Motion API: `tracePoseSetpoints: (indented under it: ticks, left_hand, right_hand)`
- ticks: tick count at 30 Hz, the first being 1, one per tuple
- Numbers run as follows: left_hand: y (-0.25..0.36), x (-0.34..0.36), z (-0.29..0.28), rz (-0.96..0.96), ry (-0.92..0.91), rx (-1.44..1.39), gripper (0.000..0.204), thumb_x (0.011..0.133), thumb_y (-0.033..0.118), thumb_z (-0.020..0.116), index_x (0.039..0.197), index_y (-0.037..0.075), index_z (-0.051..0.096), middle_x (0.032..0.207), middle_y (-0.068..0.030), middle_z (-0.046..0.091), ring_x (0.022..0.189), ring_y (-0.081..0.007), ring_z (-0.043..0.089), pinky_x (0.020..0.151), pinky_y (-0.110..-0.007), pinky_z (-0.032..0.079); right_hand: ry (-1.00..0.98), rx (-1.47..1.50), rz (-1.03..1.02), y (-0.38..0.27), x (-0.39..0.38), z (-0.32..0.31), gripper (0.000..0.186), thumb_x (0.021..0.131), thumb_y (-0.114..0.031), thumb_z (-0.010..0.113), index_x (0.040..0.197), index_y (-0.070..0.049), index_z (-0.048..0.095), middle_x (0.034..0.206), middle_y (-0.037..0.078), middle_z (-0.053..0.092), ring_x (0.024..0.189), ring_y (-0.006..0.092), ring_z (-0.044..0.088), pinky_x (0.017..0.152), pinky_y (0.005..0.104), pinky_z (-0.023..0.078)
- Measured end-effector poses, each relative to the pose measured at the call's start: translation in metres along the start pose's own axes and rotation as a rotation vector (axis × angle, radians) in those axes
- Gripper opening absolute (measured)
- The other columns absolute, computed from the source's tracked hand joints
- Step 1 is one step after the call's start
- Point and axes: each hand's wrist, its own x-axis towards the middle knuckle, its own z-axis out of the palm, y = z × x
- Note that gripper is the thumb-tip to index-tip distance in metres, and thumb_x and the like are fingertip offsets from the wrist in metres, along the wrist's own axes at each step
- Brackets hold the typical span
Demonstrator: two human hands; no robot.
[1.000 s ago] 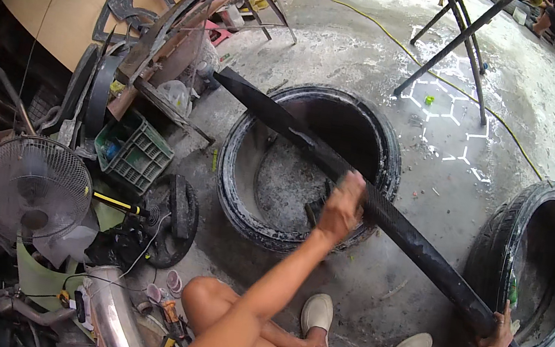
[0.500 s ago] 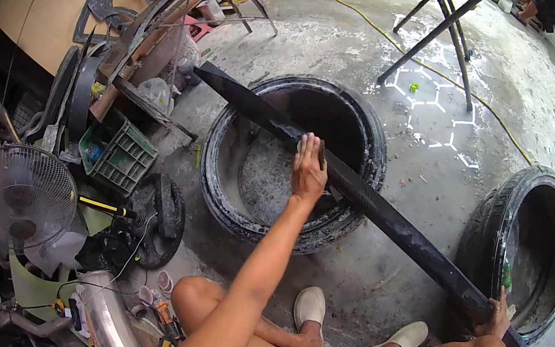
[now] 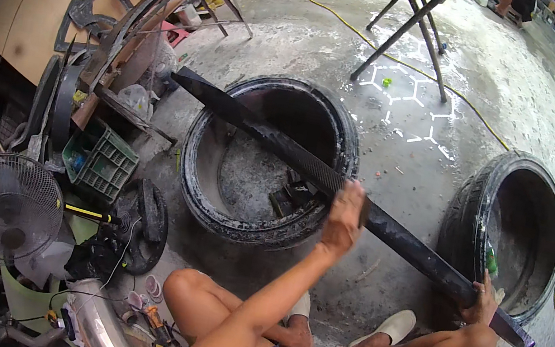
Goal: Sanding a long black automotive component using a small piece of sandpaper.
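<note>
A long black panel [image 3: 411, 249] with a woven carbon-fibre look slants from the far left down to the near right, lying across the rim of a tire [image 3: 196, 193]. My left hand [image 3: 344, 220] is pressed on the panel's middle, slightly blurred, closed over a small dark pad [image 3: 364, 213]. Only the pad's brownish edge shows beside the fingers. Near the panel's lower right end, my right hand [image 3: 481, 306] grips it beside my knee, one finger stretched along the surface. Inside the tire lie several small dark blocks [image 3: 280, 201], partly hidden by the panel.
A second tire [image 3: 469, 204] stands at the right, a green bottle [image 3: 492, 260] at its opening. On the left are a fan [image 3: 12, 200], a green crate [image 3: 101, 164] and a steering wheel [image 3: 142, 225]. A yellow hose [image 3: 332, 13] crosses the floor behind a stand's legs [image 3: 405, 34].
My left hand has slid along the panel toward its lower right end, uncovering the dark blocks in the tire. My right hand keeps its grip. The whole view has shifted slightly.
</note>
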Motion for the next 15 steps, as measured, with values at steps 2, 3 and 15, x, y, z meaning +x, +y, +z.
tracePoseSetpoints:
  ticks: [2,3,15]
  left_hand:
    - [-0.014,0.001,-0.004,0.132,-0.110,-0.017,0.060,0.084,0.007,0.058,0.141,-0.009,0.050,0.148,-0.0297,0.047,0.143,-0.0427,0.040,0.120,-0.049,0.031]
    - [-0.032,0.005,-0.015,0.116,-0.096,0.003,0.058,0.086,0.007,0.057,0.141,-0.009,0.050,0.148,-0.0292,0.047,0.144,-0.0419,0.040,0.119,-0.049,0.032]
    - [0.023,-0.014,0.011,0.270,-0.148,-0.123,0.054,0.088,0.004,0.048,0.140,-0.011,0.049,0.147,-0.0284,0.050,0.142,-0.0422,0.043,0.121,-0.050,0.030]
  right_hand:
    - [0.001,0.005,0.008,-0.003,-0.001,-0.001,0.062,0.053,-0.012,0.087,0.109,-0.012,0.059,0.154,0.017,0.046,0.129,0.0410,0.056,0.101,0.0472,0.049]
    - [0.028,0.034,0.001,-0.005,0.000,-0.002,0.062,0.054,-0.012,0.087,0.109,-0.012,0.059,0.154,0.017,0.046,0.129,0.0409,0.056,0.101,0.0468,0.049]
    - [-0.035,0.079,0.069,-0.004,0.001,-0.003,0.064,0.053,-0.012,0.088,0.111,-0.011,0.062,0.159,0.015,0.040,0.138,0.0376,0.049,0.105,0.0462,0.048]
